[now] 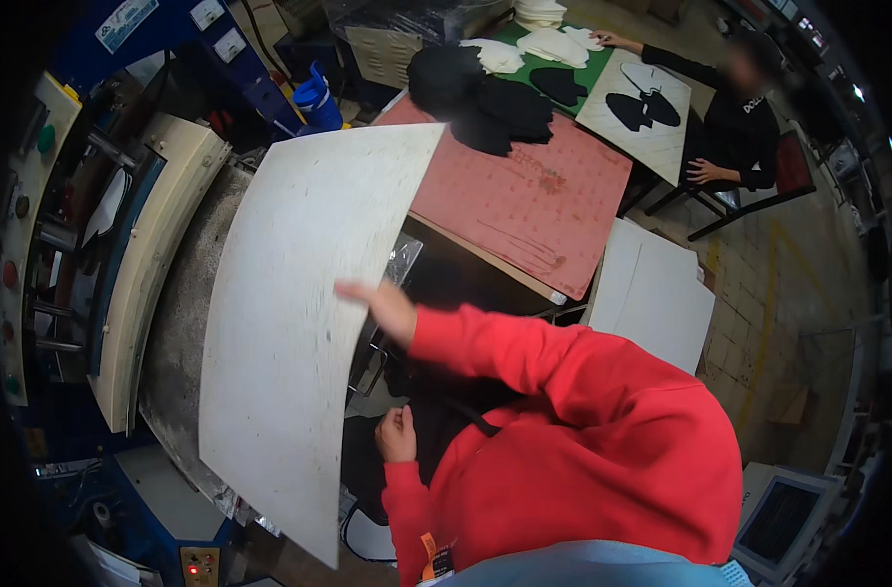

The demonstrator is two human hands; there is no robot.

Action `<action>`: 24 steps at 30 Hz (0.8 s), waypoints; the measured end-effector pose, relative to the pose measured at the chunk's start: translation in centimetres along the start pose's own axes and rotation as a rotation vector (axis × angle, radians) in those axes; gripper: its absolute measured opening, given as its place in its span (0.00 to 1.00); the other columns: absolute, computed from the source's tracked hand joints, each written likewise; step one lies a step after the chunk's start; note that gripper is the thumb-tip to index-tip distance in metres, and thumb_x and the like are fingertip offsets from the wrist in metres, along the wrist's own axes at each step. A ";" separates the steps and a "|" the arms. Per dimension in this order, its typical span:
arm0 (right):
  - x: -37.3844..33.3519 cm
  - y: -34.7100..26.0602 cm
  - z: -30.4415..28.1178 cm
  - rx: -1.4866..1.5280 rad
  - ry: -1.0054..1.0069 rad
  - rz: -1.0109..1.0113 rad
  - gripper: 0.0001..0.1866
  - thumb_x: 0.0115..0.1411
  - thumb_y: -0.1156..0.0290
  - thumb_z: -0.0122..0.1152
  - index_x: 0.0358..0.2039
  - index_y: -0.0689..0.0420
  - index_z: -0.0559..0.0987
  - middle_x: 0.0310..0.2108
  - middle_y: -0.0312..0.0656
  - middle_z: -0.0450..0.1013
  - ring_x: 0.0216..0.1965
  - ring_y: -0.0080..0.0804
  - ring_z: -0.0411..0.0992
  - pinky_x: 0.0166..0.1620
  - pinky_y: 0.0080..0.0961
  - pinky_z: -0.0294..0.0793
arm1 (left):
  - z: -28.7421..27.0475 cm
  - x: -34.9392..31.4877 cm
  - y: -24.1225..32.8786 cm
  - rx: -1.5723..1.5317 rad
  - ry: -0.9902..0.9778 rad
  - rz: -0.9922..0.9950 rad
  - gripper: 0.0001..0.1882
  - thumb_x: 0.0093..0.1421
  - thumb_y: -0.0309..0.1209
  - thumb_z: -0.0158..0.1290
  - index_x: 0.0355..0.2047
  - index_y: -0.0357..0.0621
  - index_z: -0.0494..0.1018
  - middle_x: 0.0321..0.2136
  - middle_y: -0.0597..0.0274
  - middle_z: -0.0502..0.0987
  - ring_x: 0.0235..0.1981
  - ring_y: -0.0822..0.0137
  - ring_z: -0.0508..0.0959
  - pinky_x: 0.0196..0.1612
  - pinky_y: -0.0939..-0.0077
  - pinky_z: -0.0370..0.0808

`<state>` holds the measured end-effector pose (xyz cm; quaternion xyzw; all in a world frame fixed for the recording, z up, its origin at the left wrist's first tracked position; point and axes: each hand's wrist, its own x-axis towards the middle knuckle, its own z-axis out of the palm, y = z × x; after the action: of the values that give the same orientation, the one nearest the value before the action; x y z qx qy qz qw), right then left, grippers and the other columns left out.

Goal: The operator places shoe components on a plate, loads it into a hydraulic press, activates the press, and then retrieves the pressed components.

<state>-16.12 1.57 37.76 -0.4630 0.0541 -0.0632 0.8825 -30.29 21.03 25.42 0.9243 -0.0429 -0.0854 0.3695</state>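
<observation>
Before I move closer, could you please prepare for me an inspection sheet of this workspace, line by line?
Surface: red tabletop shows stains and dark lines.
Work things: white board, speckled with small dark marks, beside a cream machine part.
Clutter: black pieces piled on the red tabletop; blue container beyond the white board.
Hands: right hand blurred, over the white board's edge, contact unclear; left hand curled nearby, cannot tell if it holds anything.
Cables: dark cable near the blue container; others too dim to tell.
Surroundings: co-worker seated at a pale-topped table.
</observation>
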 end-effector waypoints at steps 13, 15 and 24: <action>-5.9 -28.3 -13.0 0.358 0.283 -0.671 0.13 0.60 0.63 0.47 0.22 0.57 0.71 0.18 0.38 0.66 0.23 0.31 0.63 0.30 0.29 0.64 | 7.4 7.1 -9.4 0.036 -0.299 -0.080 0.13 0.56 0.41 0.49 0.35 0.49 0.78 0.34 0.47 0.79 0.41 0.45 0.77 0.44 0.56 0.72; -9.7 -30.5 -13.9 0.286 0.322 -0.774 0.14 0.60 0.64 0.47 0.21 0.57 0.71 0.20 0.40 0.67 0.24 0.31 0.62 0.30 0.28 0.63 | 8.4 8.7 -11.1 0.026 -0.357 -0.064 0.17 0.55 0.44 0.51 0.35 0.46 0.78 0.35 0.45 0.78 0.42 0.45 0.76 0.46 0.56 0.72; -19.0 -38.2 -20.5 0.025 0.888 -1.249 0.16 0.66 0.61 0.41 0.26 0.59 0.66 0.20 0.40 0.63 0.18 0.26 0.59 0.22 0.25 0.61 | 11.4 10.8 -15.8 -0.121 -0.666 -0.129 0.21 0.57 0.45 0.51 0.34 0.37 0.78 0.31 0.47 0.79 0.38 0.52 0.79 0.43 0.65 0.71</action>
<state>-40.35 -33.53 58.34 -0.3286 0.1313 -0.7309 0.5836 -21.61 23.26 5.02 0.8229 -0.0974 -0.4082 0.3831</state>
